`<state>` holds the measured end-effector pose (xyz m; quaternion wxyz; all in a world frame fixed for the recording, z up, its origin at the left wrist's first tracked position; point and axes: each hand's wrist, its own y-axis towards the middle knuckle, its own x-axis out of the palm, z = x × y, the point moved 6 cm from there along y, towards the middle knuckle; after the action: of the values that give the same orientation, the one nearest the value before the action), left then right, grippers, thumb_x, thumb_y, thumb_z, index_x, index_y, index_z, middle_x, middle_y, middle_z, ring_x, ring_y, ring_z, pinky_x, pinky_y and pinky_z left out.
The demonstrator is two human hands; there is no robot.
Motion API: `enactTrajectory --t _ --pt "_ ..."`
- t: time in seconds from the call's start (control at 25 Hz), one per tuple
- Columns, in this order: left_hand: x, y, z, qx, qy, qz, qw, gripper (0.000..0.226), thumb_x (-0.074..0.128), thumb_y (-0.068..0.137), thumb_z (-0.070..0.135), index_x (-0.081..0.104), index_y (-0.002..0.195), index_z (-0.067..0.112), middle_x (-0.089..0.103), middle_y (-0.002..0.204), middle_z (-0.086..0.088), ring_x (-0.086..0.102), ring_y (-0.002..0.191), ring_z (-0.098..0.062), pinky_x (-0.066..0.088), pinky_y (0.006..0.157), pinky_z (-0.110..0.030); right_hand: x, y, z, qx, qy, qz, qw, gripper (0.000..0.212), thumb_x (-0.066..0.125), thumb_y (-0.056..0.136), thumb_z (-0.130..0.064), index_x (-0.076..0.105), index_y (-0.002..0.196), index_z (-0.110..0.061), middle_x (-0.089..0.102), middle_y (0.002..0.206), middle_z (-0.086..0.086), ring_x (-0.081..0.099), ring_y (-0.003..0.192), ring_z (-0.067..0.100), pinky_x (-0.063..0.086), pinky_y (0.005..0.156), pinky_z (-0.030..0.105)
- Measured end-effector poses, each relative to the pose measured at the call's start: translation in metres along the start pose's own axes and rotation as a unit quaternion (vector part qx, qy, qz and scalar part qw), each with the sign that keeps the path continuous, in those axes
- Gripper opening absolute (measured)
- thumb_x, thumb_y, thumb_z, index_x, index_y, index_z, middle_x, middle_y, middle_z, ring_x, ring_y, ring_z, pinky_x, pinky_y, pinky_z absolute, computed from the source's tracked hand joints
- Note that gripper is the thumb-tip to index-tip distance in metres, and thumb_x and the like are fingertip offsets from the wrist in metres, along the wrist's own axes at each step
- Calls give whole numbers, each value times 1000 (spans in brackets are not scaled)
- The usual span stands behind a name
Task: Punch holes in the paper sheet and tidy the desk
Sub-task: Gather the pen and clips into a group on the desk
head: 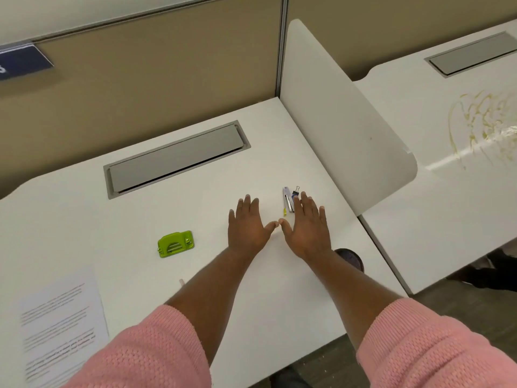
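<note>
A green hole punch (175, 244) sits on the white desk (134, 219), left of my hands. The printed paper sheet (60, 326) lies flat at the desk's near left corner. My left hand (247, 226) and my right hand (306, 228) rest palm down in the desk's middle, fingers spread, thumbs nearly touching, holding nothing. Just beyond my right hand's fingertips lie a small silver stapler (287, 198), a blue binder clip (295, 191) and a small yellow bit (284, 212).
A grey cable-tray lid (176, 159) is set into the desk's back. A white divider panel (338, 119) stands along the right edge, with a neighbouring stained desk (461, 163) behind it. A dark mesh object (351, 257) shows under my right forearm.
</note>
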<state>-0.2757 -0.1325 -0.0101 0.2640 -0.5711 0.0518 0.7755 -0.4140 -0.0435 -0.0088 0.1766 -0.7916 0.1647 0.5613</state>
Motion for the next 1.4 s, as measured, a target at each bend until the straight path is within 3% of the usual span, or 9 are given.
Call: enactTrajectory --t 0.4,0.8,1.04,1.24,1.4 --pt "-19 -103 -96 -2 70 30 997 96 42 88 74 13 158 16 4 167 -9 1 154 -26 9 122 -51 28 -83 -66 -56 -33 -29 997 86 24 96 -71 10 161 -16 6 170 7 7 156 25 8 126 52" --pt "-19 -183 -219 -95 46 -12 994 85 40 96 60 3 158 16 0 167 -9 -1 154 -25 6 123 -53 77 -134 -154 -113 -31 -72 991 82 27 98 -67 15 160 -15 9 169 9 14 155 27 10 126 51" --pt "-3 -202 -249 -104 29 -59 992 80 42 98 52 -1 158 22 -3 167 -7 0 154 -25 6 123 -51 108 -158 -188 -125 -23 -86 988 77 33 99 -64 31 155 -12 19 167 10 20 154 25 11 126 50" --pt "9 -196 -252 -46 42 -84 994 76 43 98 50 1 158 30 -1 167 -7 0 154 -26 6 122 -53 130 -169 -202 -121 -44 -99 987 64 39 98 -61 52 139 -14 35 160 8 31 149 23 18 124 48" --pt "20 -184 -248 -12 51 -103 993 81 46 98 50 -1 158 25 -2 167 -6 -1 154 -26 6 123 -52 141 -169 -209 -108 -34 -90 989 41 57 94 -49 66 116 -16 59 128 4 56 119 25 39 104 41"
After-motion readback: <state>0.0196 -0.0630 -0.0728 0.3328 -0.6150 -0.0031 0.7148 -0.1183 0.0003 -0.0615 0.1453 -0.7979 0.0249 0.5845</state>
